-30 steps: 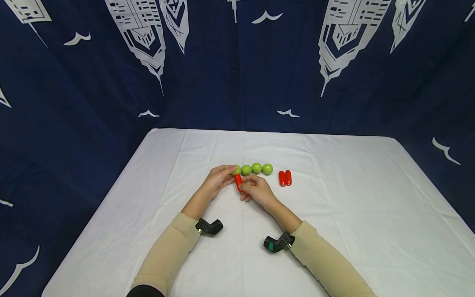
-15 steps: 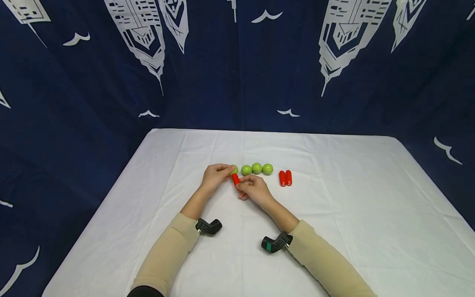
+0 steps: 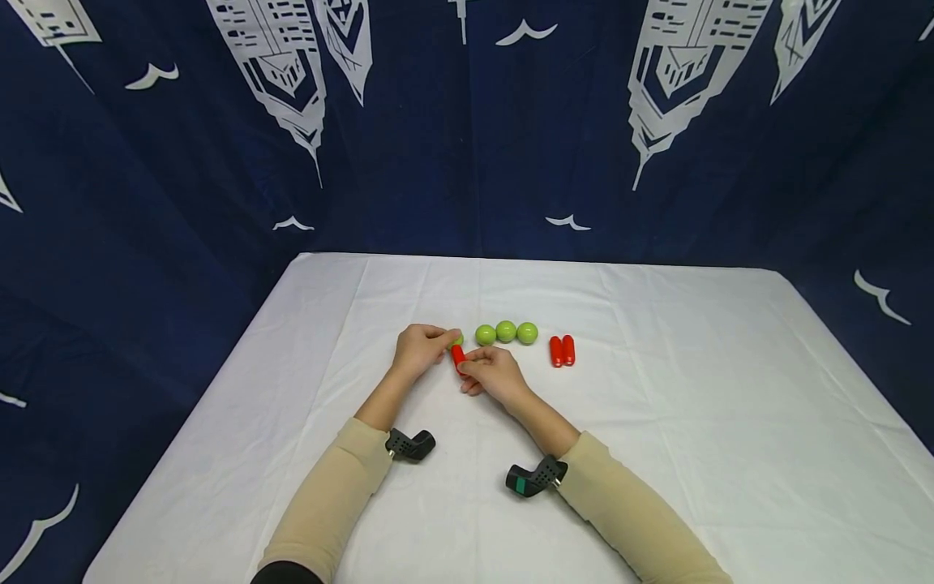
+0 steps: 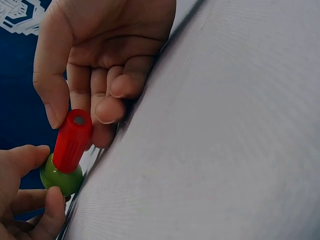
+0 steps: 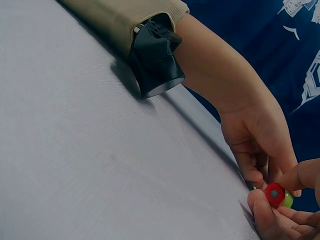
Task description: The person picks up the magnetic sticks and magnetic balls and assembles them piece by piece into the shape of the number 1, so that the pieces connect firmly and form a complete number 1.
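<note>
My left hand (image 3: 421, 350) pinches a shiny green ball (image 4: 61, 176) between thumb and fingers. My right hand (image 3: 499, 375) holds a short red rod (image 4: 73, 142) with rounded ends, gripped between thumb and fingers. In the left wrist view, the rod's far end lies against the green ball; a small grey disc shows in its near end. The right wrist view looks almost straight at that end of the rod, with the ball behind it. Just right of my hands, several loose green balls (image 3: 506, 331) sit in a row on the white cloth.
Two more red rods (image 3: 563, 351) lie side by side to the right of the balls. A white cloth (image 3: 693, 422) covers the table, and a dark blue printed curtain (image 3: 467, 178) hangs behind it. Black cameras (image 3: 411, 445) are worn on both wrists.
Both hands have shifted slightly left, carrying the green ball and the red rod away from the row. The gap to the other balls has widened. The loose rods have stayed put.
</note>
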The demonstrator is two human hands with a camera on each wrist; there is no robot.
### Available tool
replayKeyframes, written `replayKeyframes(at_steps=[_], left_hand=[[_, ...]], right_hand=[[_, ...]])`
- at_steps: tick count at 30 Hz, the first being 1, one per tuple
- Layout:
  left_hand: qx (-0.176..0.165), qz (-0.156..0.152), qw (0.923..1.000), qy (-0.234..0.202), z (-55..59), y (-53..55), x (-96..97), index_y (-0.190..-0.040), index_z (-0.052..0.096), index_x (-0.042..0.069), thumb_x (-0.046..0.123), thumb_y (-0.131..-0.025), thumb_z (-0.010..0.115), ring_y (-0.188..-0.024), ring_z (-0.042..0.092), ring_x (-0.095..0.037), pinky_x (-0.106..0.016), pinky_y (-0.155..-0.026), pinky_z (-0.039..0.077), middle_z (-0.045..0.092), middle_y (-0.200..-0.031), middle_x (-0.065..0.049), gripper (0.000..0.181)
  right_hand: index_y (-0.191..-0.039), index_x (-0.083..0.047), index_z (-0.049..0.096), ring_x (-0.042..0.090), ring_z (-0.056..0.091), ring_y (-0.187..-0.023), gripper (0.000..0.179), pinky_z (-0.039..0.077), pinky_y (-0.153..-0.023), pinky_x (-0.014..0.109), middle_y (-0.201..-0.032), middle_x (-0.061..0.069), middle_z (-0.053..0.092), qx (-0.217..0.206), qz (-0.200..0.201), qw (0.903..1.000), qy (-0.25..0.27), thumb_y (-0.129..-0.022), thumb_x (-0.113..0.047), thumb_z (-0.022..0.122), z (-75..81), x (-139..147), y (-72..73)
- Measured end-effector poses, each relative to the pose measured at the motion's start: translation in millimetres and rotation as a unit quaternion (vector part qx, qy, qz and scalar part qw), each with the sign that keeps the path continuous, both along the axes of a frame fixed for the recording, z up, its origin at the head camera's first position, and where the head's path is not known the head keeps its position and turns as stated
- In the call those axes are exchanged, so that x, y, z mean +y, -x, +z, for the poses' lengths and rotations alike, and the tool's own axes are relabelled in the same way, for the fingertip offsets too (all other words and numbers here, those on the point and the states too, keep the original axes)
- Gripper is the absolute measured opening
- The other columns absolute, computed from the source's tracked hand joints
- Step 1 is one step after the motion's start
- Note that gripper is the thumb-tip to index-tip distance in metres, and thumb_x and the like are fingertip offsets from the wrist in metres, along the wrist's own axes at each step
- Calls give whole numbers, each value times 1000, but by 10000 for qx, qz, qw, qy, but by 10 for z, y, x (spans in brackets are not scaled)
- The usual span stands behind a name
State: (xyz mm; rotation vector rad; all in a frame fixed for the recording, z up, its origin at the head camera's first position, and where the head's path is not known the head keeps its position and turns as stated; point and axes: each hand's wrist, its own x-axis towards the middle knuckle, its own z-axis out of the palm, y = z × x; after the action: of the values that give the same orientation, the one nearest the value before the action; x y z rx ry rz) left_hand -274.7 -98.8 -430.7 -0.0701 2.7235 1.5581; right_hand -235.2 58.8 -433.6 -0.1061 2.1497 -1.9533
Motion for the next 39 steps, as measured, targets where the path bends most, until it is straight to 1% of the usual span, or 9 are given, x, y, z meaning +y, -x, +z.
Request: replayKeyframes(at_steps=[5,8,12,14,17,21,23,32,39], left_hand=[[-68,-96,9999,11,31,-15,0,-103,73,2,41,-89,69,-59,58,-13,-24,-58,45,62,-64,-2,41],[-146,4,9998,107,52,-47,-7,-105,71,1,43,-92,65,-65,58,-14,-24,-60,45,64,-70,-3,44],[-313,184,9993,96,84,-115,-27,-98,71,-1,38,-94,62,-65,57,-13,-22,-58,45,65,-70,-4,40],[-416,165,9990,-65,102,-149,-32,-94,70,-2,33,-94,62,-60,57,-10,-20,-56,46,64,-68,-4,36],[-669,68,9963,-533,121,-200,-30,-91,70,-5,25,-93,64,-56,58,-7,-16,-54,49,63,-66,-3,31],[-1037,-78,9880,-1143,121,-248,-13,-92,68,-8,19,-94,64,-53,59,-5,-15,-52,51,64,-64,-3,27],[-1187,-157,9841,-1314,113,-261,-1,-92,68,-9,18,-94,64,-53,60,-5,-15,-52,52,64,-63,-3,27],[-1518,-306,9738,-1664,92,-278,66,-92,70,-9,16,-93,66,-52,61,-5,-15,-51,51,63,-61,-2,26],[-1595,-218,9721,-1703,114,-297,84,-87,69,-7,13,-90,69,-50,59,-5,-13,-50,50,62,-60,-3,21]], right_hand=[[-105,12,60,11,62,-52,20,54,-51,22,-69,8,64,-97,-85,9999,-6,-90,-2,61,-12,-5,9],[-106,12,60,11,62,-53,21,54,-52,22,-71,9,64,-185,-124,9998,-10,-90,-2,61,-24,0,10],[-108,12,59,11,62,-54,23,55,-53,22,-73,10,65,-232,-177,9996,13,-90,-2,61,-25,11,3],[-108,12,59,11,62,-53,23,55,-53,22,-74,10,65,-230,-216,9995,37,-90,-2,62,-21,14,3],[-110,13,59,11,62,-54,25,54,-53,21,-75,10,66,-218,-208,9995,83,-90,-2,62,-25,23,13],[-113,13,58,10,63,-55,27,55,-53,21,-79,11,67,-205,-140,9996,154,-91,-3,62,-34,34,22],[-113,13,57,10,63,-56,27,55,-54,22,-80,12,68,-194,-126,9996,181,-92,-3,61,-35,36,21],[-113,14,57,10,63,-56,26,54,-54,20,-80,11,68,-155,-78,9995,276,-92,-2,60,-43,17,19],[-113,16,55,12,63,-58,26,56,-56,23,-82,17,67,-201,105,9993,306,-93,-1,59,-38,28,27]])
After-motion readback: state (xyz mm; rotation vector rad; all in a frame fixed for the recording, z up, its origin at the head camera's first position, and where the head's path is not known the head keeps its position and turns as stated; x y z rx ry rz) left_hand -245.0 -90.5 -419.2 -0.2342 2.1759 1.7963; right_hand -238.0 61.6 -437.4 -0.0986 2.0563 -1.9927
